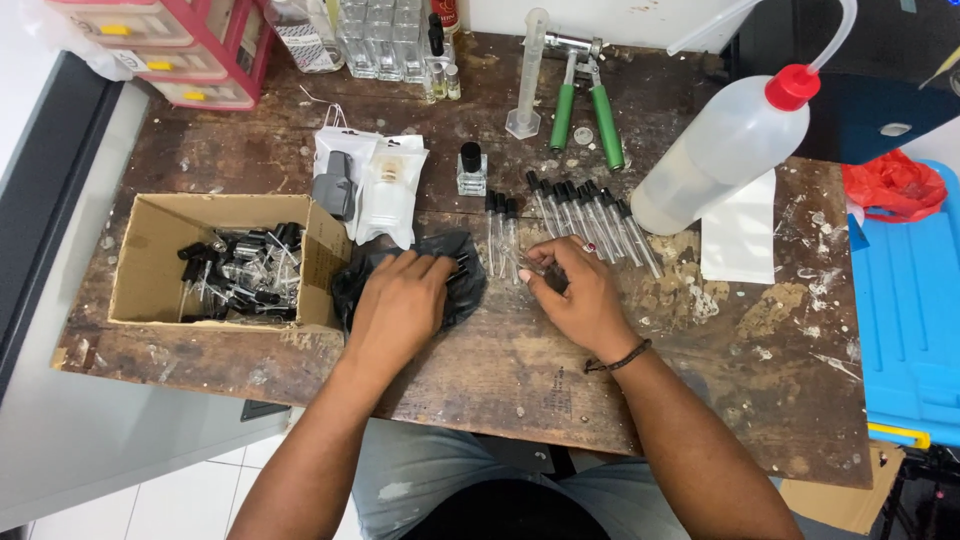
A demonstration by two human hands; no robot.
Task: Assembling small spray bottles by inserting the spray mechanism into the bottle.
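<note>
Head view. Worn wooden table [520, 370], scarred and paint-flecked. One open cardboard box [150, 270] at left, holding a tangled heap of black-capped spray pumps, too many to count. One crumpled black plastic bag [465, 290] at centre. Left hand [400, 305] lies palm down on the bag, fingers curled into its folds; whether it grips a piece, cannot tell. Right hand [575, 295] just beside, fingertips pinched together on a thin clear sprayer tube [540, 268], barely visible. Hands near each other, not touching.

Behind the hands: row of spray pumps [580, 215] laid side by side, roughly eleven, black caps, clear thin stems; nearest ones just past the right fingertips. One small square glass bottle [471, 172], black cap. One plastic wash bottle [715, 155], red cap, lying tilted. One green-handled crimping tool [588, 105]. One clear measuring cylinder [530, 75], upright. Two white pouches [375, 185].
</note>
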